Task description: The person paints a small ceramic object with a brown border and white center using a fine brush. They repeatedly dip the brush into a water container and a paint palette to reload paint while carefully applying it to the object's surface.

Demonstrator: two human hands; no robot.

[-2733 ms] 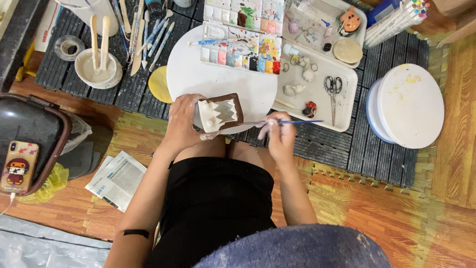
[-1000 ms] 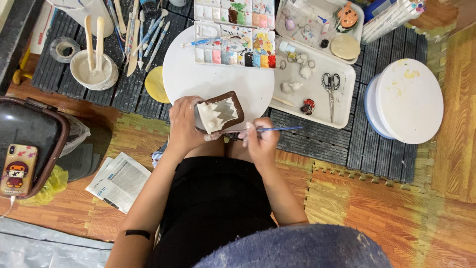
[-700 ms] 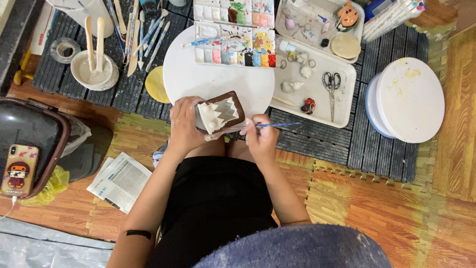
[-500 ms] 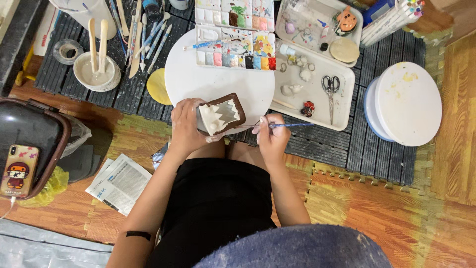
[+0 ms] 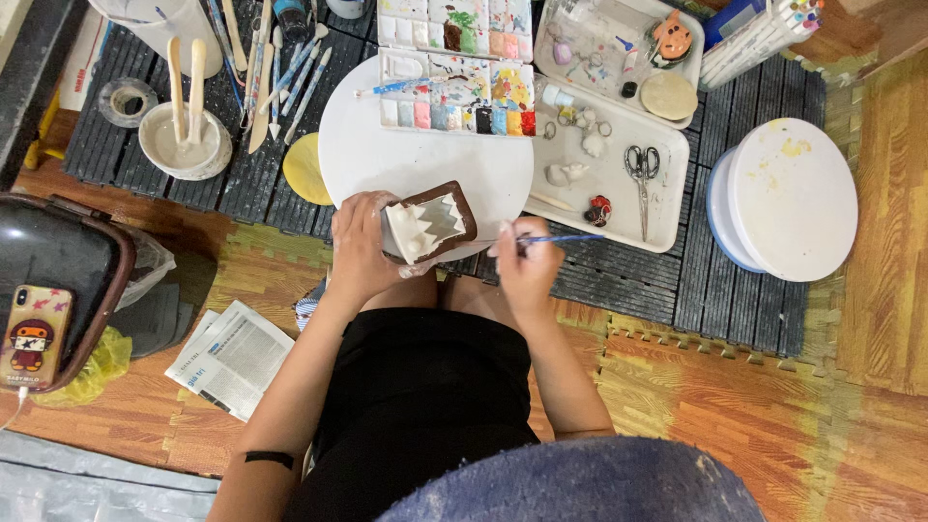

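Note:
My left hand (image 5: 360, 246) grips a small clay piece (image 5: 428, 223), white with jagged points inside and a brown painted rim, held over the near edge of a round white board (image 5: 387, 155). My right hand (image 5: 527, 263) pinches a thin blue-handled paintbrush (image 5: 565, 239) lying level, its tip pointing left toward the piece. A paint palette (image 5: 454, 92) with many coloured wells lies at the board's far side.
A white tray (image 5: 667, 193) with scissors (image 5: 640, 174) and small clay bits is to the right. A round white turntable (image 5: 791, 198) stands far right. A bowl with wooden sticks (image 5: 184, 140), loose tools (image 5: 275, 68), a phone (image 5: 34, 333) and a newspaper (image 5: 230, 358) are at left.
My right hand carried the brush in to the clay piece, then drew back a little to the right. My left hand kept hold of the piece throughout.

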